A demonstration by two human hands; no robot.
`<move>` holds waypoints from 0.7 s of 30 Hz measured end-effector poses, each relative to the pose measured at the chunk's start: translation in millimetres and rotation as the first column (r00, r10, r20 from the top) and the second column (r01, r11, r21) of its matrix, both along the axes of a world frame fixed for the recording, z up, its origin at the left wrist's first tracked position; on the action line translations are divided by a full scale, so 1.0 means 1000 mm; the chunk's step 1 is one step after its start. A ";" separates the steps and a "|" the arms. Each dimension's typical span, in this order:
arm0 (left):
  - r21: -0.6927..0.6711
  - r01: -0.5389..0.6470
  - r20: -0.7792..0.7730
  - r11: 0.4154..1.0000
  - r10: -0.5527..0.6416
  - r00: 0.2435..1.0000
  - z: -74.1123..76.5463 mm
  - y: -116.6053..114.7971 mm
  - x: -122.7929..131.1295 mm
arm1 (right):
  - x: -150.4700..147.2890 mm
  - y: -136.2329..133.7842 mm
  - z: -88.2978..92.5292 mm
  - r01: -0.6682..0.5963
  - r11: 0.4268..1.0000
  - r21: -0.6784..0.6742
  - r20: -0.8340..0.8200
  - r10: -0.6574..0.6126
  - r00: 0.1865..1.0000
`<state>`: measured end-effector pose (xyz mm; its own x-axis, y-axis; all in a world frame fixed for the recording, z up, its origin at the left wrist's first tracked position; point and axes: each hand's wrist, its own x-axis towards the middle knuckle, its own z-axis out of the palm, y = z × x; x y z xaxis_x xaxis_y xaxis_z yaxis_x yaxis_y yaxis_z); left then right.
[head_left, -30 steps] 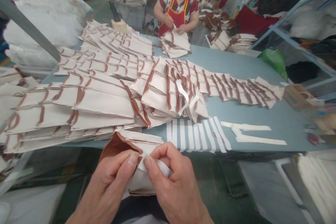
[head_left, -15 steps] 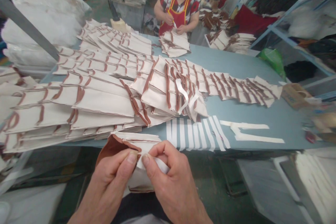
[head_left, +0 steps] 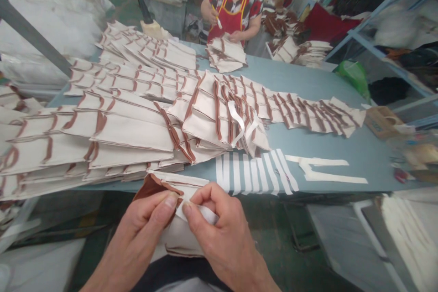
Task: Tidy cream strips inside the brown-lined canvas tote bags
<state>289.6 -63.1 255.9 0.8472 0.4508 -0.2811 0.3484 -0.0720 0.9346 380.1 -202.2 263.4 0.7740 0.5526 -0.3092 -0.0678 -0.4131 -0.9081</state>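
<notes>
Close to my body, a cream fabric piece (head_left: 183,235) with brown lining (head_left: 152,185) hangs below the table's front edge. My left hand (head_left: 150,219) pinches its brown edge between thumb and forefinger. Right beside it, my right hand (head_left: 219,223) is closed on a white strip (head_left: 207,214), holding it against the fabric. The thumbs are a small gap apart. Several white strips (head_left: 255,173) lie side by side at the front edge of the table, beyond my right hand.
Overlapping cream pieces with brown edges (head_left: 133,132) cover the left and middle of the blue-green table (head_left: 325,155). Two cream strips (head_left: 328,178) lie to the right, near a cardboard box (head_left: 381,122). Across the table a person in a red apron (head_left: 227,20) handles a fabric stack (head_left: 226,52).
Both hands keep their grip, with hardly any movement. The view has shifted slightly. Across the table, the person's hand with a thin yellow tool has moved away from the fabric stack.
</notes>
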 end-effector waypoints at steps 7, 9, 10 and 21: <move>-0.046 0.077 -0.005 0.996 -0.077 0.997 -0.003 0.005 0.001 | 0.008 -0.002 -0.004 -0.031 0.999 0.025 -0.174 0.035 0.984; -0.049 0.063 -0.031 0.997 -0.065 0.997 -0.004 0.005 0.001 | 0.009 -0.001 -0.004 -0.041 0.999 0.015 -0.198 0.043 0.979; -0.049 0.042 -0.046 0.998 -0.045 0.998 -0.004 0.005 0.002 | 0.010 -0.001 -0.004 -0.046 0.999 0.009 -0.195 0.047 0.980; -0.065 0.021 -0.064 0.998 -0.025 0.998 0.000 0.009 0.007 | 0.010 0.004 -0.006 -0.049 0.992 -0.119 0.046 0.055 0.997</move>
<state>297.1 -53.7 255.6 0.8363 0.4106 -0.3634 0.4071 -0.0211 0.9131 390.2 -197.7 257.8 0.7611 0.5545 -0.3364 0.0004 -0.5191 -0.8547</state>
